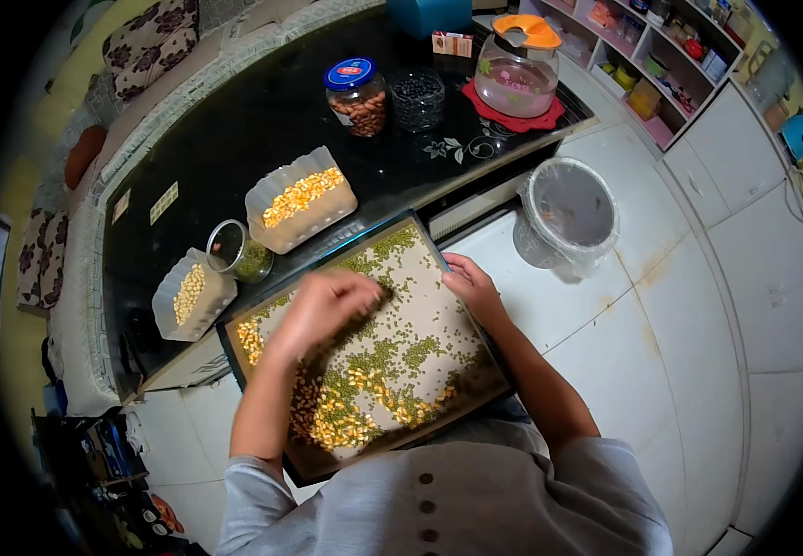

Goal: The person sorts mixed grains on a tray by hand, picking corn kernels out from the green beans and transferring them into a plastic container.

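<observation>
A shallow dark-framed tray [445, 310] rests on my lap, tilted against the black table. Small green beans [373, 361] lie scattered across its pale bottom. Yellow corn kernels [341, 422] gather mostly toward its near left part. My left hand [327, 301] is over the tray, slightly blurred, fingers curled together above the beans; whatever is in them is hidden. With my right hand [473, 283] I grip the tray's right rim. Beyond the tray stand a plastic container of corn [276, 236], a glass jar with green beans [251, 262] and a plastic container of pale round beans [211, 310].
On the black table [188, 148] are a blue-lidded jar of brown nuts [357, 102], a glass bowl of dark beans [417, 102] and an orange-topped pitcher [517, 79] on a red mat. A lined bin [568, 213] stands on the floor to the right.
</observation>
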Available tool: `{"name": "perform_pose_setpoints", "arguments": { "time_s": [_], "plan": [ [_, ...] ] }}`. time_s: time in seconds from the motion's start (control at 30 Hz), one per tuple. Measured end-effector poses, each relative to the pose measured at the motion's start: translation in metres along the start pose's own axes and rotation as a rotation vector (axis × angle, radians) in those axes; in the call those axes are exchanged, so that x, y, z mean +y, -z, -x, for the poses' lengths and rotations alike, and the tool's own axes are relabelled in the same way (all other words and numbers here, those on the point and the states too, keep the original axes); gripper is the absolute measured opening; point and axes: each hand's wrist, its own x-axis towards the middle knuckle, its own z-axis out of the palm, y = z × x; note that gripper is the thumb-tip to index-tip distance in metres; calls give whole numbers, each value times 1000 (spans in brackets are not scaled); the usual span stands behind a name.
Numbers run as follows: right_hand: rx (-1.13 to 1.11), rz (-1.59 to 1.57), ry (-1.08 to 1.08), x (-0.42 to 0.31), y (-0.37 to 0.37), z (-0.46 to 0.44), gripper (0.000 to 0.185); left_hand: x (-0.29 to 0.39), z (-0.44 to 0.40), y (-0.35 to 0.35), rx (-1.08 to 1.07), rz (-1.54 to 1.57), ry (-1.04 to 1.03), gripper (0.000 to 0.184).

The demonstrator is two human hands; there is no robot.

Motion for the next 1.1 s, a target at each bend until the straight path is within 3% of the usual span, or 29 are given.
{"name": "perform_pose_setpoints", "arguments": {
  "time_s": [0.07,0.2,0.33,0.4,0.47,0.53,0.6,0.63,0.7,0.77,0.87,1.1],
  "plan": [
    [4,14,7,3,2,-1,43,-11,-21,35,178,78,-45,10],
    [1,5,-4,7,3,-3,42,-17,-60,93,427,-122,-51,17],
    [-6,-10,-16,0,0,-2,42,-24,-74,104,392,-259,11,16],
    [-10,-25,-3,1,-1,-2,42,-27,-66,94,414,-294,-68,18],
    [6,-35,-4,2,1,1,42,-8,-49,66,352,-265,-99,16],
    [24,30,15,1,1,0,43,-8,-30,26,148,-139,-146,13],
    [20,-2,15,7,3,-1,44,5,-9,-15,-65,-217,-254,21],
    [11,-17,17,9,4,-3,44,9,1,-36,-191,-131,-138,21],
    [-11,-55,24,9,3,-4,46,-1,16,-69,-391,-134,-164,24],
    [-8,-34,34,14,6,-6,45,-13,30,-97,-434,-200,-274,26],
    [-21,-38,36,8,3,-3,45,-22,42,-120,-514,-239,-241,26],
    [9,-49,53,14,3,-4,44,-30,51,-134,-460,-278,-313,23]
  ]
}}
